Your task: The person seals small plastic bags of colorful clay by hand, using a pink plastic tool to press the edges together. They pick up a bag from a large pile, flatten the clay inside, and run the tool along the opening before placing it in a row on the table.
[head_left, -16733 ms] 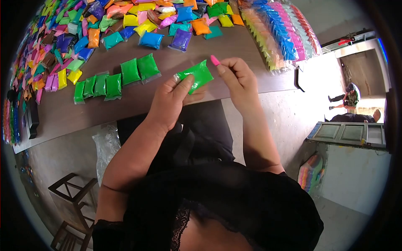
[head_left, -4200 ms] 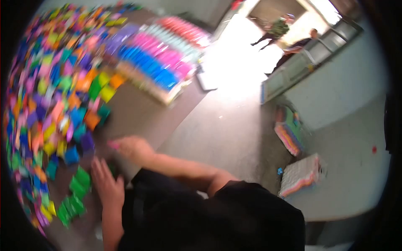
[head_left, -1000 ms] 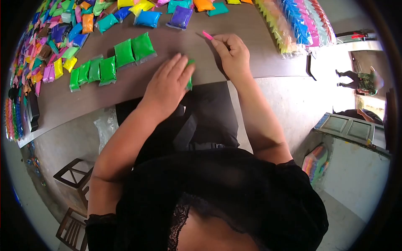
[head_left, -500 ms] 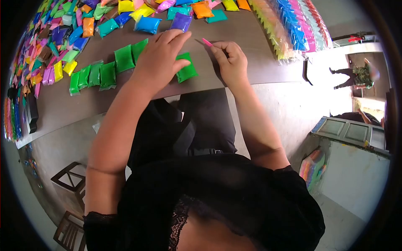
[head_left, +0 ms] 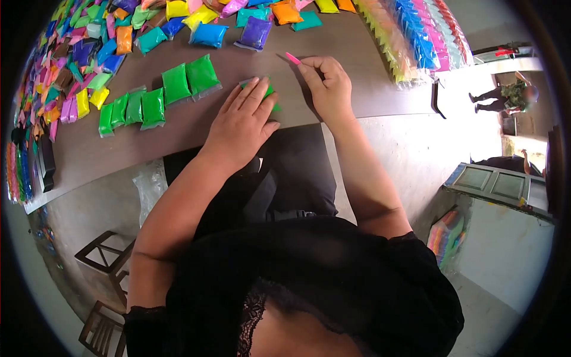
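My left hand (head_left: 242, 122) lies flat, palm down, over a green packet (head_left: 275, 102), with the fingers stretched across it. Most of that packet is hidden under the hand. To its left on the table, several more green clear-wrapped packets (head_left: 176, 84) form a stepped row. My right hand (head_left: 326, 86) is closed, with a slim pink stick-like piece (head_left: 292, 58) pinched between thumb and forefinger, its tip pointing up and left. A purple packet (head_left: 255, 33) lies beyond my left hand.
Piled packets of many colours (head_left: 77, 53) cover the table's (head_left: 154, 68) far left. Long bagged strips (head_left: 413, 35) in yellow, blue, pink and red lie at the far right. Dark wooden chairs (head_left: 104, 256) stand at lower left. Another person (head_left: 511, 98) is in the doorway at right.
My left hand has come down and nearer to me, from over the row's end onto the green packet. The two larger green packets are now uncovered. My right hand has hardly moved.
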A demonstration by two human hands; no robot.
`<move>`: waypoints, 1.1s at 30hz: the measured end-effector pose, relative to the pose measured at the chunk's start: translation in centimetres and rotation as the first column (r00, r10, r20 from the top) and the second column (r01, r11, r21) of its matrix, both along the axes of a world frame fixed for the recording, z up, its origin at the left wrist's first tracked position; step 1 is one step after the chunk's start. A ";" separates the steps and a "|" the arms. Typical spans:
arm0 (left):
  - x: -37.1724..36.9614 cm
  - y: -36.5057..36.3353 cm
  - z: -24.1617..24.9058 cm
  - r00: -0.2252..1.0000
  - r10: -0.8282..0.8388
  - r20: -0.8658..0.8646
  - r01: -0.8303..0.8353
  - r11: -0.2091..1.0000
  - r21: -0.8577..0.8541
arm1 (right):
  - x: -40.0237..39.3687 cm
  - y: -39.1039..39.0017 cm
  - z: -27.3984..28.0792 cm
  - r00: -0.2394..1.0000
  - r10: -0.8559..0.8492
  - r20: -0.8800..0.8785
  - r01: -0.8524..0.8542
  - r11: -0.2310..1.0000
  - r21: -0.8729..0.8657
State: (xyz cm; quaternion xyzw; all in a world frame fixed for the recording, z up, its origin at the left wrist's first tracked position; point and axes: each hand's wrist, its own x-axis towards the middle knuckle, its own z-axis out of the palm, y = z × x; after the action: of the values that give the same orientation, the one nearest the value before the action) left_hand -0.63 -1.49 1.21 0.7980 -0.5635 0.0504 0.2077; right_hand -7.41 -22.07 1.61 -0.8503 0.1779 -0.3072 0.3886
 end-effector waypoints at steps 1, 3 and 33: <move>0.7 0.3 0.1 0.997 -0.052 -0.056 0.050 0.998 -0.027 | 0.0 0.0 0.1 1.000 -0.008 0.003 0.008 1.000 0.000; 1.2 0.7 0.5 0.988 -0.102 -0.115 0.095 0.994 -0.060 | -0.1 0.1 0.2 1.000 0.013 0.017 -0.013 1.000 0.013; -1.0 1.1 -1.0 0.996 0.014 0.093 0.007 0.974 -0.228 | 0.7 0.9 2.3 0.918 0.318 -0.236 -0.374 0.894 -0.247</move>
State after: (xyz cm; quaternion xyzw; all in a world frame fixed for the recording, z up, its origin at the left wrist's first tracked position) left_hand -1.65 -0.41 0.19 0.7666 -0.5618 0.1528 0.2711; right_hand -6.67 -21.14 3.92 -0.9409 0.0129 -0.1730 0.2910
